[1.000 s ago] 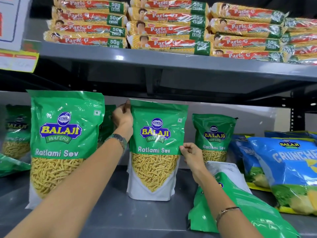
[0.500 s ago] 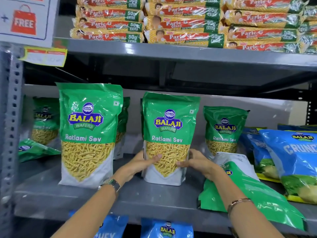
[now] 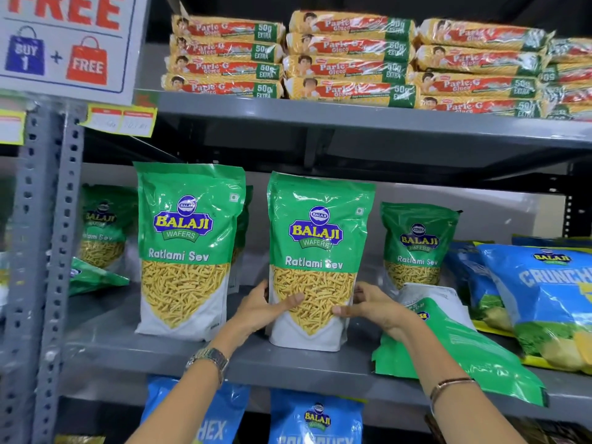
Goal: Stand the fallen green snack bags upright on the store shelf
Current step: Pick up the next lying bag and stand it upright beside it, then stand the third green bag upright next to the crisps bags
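Cupping the lower sides of the middle green bag, left hand and right hand keep their grip closed on it to square it upright on the shelf, while a fallen bag lies right.

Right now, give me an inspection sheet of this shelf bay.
Surface: grey metal shelf, bare patches at front.
Job's things: middle green bag upright, held low on both sides; left green bag upright; fallen green bag flat at the right; another fallen green bag far left.
Clutter: blue snack bags lying right.
Grippers: left hand and right hand grip the middle bag.
Cables: nothing seen.
Surroundings: biscuit packs stacked above; offer sign.
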Available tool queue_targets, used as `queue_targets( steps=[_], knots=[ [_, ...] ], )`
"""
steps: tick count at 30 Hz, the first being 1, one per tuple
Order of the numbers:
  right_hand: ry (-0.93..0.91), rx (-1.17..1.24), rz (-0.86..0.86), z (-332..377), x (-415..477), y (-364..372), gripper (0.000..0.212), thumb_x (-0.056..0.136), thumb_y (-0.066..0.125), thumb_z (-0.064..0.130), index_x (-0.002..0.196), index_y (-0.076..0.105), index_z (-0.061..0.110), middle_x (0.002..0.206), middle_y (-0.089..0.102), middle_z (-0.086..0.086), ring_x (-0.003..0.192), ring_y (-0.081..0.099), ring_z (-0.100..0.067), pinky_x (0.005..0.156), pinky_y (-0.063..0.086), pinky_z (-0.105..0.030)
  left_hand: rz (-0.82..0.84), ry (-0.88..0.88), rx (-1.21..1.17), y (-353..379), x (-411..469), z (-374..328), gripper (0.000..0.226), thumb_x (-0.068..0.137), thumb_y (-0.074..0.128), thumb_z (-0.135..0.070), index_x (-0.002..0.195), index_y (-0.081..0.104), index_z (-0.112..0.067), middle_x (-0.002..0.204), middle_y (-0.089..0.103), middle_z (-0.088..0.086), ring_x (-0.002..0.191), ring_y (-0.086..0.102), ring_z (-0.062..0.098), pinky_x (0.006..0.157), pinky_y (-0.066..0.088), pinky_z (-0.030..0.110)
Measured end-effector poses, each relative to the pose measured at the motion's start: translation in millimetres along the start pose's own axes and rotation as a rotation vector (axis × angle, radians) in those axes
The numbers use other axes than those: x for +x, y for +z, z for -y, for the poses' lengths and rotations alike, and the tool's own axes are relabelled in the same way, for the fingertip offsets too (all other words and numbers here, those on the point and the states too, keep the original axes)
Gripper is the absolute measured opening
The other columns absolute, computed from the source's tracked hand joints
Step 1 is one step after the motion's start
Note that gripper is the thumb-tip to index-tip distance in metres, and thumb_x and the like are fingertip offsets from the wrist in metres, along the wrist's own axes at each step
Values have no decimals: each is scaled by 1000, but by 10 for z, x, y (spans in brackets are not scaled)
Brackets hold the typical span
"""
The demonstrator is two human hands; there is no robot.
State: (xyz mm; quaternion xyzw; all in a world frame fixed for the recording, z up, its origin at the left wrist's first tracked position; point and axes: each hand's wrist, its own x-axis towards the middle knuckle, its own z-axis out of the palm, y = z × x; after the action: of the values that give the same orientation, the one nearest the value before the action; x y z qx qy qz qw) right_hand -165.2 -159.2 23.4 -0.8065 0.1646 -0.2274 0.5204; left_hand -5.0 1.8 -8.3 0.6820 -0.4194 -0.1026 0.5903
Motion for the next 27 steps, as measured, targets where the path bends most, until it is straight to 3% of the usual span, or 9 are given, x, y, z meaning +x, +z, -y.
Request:
queue_targets(
  steps=[6, 10, 12, 13, 15, 17, 20, 23, 27],
  knots=[
    [-3, -17, -18, 8, -123, 17, 58, 67, 80, 6, 118, 54, 6, 121, 65, -11, 115, 58, -25, 102, 42, -32, 14, 23, 6, -13, -120, -34, 70, 33, 68, -78, 92, 49, -45, 107, 59, -13, 106, 53, 13, 101, 40, 36],
    [-14, -28, -19, 3, -165, 37, 49, 68, 80, 8, 110, 54, 12, 124, 64, -11, 114, 58, -23, 93, 45, -26, -6, 26, 11, 12, -170, -60, 82, 38, 66, -77, 108, 46, -40, 115, 59, -9, 110, 53, 15, 98, 40, 33],
    [-22, -70, -36, 6, -198, 61, 56, 70, 79, 11, 116, 47, 11, 131, 58, -14, 118, 55, -25, 101, 43, -32, -20, 41, 15, 43, -227, -68, 85, 42, 62, -77, 115, 43, -38, 119, 57, -10, 118, 50, 16, 97, 39, 30],
    [-41, -97, -70, 12, -222, 73, 65, 72, 78, 14, 124, 40, 8, 137, 52, -14, 122, 52, -26, 105, 41, -34, -32, 57, 21, 61, -241, -56, 98, 41, 58, -81, 126, 37, -35, 128, 52, -9, 125, 45, 18, 101, 37, 32],
    [-115, -88, -210, 29, -304, 49, 80, 77, 74, 21, 139, 26, 6, 147, 38, -12, 130, 44, -25, 104, 38, -31, -88, 94, 62, 113, -285, -35, 131, 36, 46, -92, 144, 3, -31, 151, 25, -7, 138, 27, 20, 110, 27, 39],
    [-213, -51, -346, 43, -454, -64, 79, 80, 70, 25, 143, 25, 11, 148, 35, -10, 129, 43, -21, 96, 38, -28, -246, 261, 162, 177, -360, -14, 131, 40, 40, -94, 143, -13, -32, 150, 8, -16, 136, 18, 10, 109, 25, 36],
    [-365, -200, -461, -45, -753, -384, 59, 79, 71, 26, 131, 43, 21, 137, 48, -2, 122, 47, -14, 97, 38, -27, -328, 607, 332, 339, -509, -30, 107, 59, 50, -80, 145, 8, -33, 145, 16, -26, 131, 19, -7, 108, 19, 19],
    [-438, -250, -572, -117, -1059, -695, 40, 81, 69, 22, 117, 52, 25, 122, 57, 2, 118, 53, -17, 99, 40, -32, -45, 808, 419, 673, -615, -157, 81, 66, 61, -67, 136, 30, -41, 141, 27, -31, 131, 22, -13, 110, 20, 19],
    [-396, -296, -529, -192, -1418, -896, 37, 66, 79, 25, 99, 62, 27, 107, 65, 8, 108, 59, -10, 94, 42, -25, 175, 867, 512, 1123, -664, -323, 76, 65, 64, -63, 134, 37, -42, 137, 31, -32, 125, 21, -20, 104, 13, 5]
  ],
)
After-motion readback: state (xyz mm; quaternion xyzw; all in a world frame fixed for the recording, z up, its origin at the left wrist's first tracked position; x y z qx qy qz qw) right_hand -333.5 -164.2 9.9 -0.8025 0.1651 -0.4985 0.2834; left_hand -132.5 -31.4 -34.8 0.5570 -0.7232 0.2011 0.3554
